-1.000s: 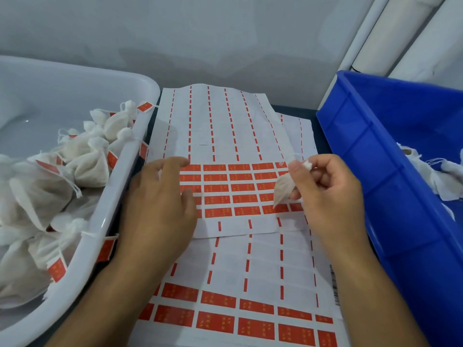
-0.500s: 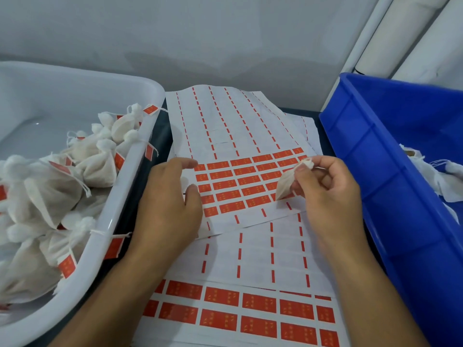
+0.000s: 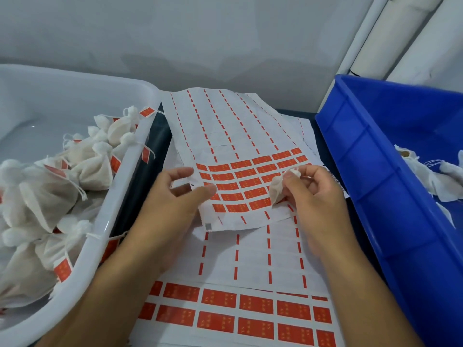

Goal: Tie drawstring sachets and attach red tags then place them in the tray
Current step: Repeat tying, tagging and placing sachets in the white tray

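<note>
Centrally, a person's left hand pinches the left edge of a label sheet between thumb and fingers, its near end lifted off a second, flat sheet beneath; rows of red tags cross the raised sheet. Just to the right, the right hand grips a small white drawstring sachet by its gathered neck, holding it above the tags at the sheet's right side. On the left stands a white tray heaped with finished sachets, red tags dangling from their strings, some over the rim. On the right, a blue bin holds untagged white sachets against its far side
</note>
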A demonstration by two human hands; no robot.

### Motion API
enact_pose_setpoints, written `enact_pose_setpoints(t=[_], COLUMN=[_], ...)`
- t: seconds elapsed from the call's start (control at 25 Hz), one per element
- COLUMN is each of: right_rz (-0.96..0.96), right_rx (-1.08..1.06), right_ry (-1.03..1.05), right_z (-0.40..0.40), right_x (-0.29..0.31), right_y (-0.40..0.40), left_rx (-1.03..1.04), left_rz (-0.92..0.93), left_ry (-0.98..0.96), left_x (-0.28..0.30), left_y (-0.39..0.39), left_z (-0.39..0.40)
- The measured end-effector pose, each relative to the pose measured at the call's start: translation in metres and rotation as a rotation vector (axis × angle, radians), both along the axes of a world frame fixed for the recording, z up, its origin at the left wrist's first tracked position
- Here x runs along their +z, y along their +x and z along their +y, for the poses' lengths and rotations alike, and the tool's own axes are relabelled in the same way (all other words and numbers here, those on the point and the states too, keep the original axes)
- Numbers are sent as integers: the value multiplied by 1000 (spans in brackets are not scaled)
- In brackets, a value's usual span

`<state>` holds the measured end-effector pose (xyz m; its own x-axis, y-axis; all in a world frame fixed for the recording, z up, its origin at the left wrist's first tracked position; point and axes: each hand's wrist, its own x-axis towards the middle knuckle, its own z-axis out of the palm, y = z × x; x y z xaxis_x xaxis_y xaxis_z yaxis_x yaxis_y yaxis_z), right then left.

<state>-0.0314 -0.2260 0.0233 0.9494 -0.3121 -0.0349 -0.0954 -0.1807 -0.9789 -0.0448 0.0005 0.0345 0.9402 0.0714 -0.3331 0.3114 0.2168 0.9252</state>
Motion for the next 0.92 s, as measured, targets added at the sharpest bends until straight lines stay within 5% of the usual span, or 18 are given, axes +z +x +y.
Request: enact_pose_setpoints(t=[0.16,0.36,0.56,0.92], right_rz=[-68,-218,-210,-253], right_rx=[-31,-20,-31,-22], right_ry=[-27,-157,-254,-276], right_z=[4,12,11,20], right_x=[2,8,5,7], right_y=[-4,-12,-10,-13], left_rx=[-217,-174,-63,-177], left_rz=[-38,-81,-38,-153], left_ry=[393,353,117,194], left_x=[7,9,4,-2], left_y=[-11,-19,-24,-31], left_z=[-4,2,0,15])
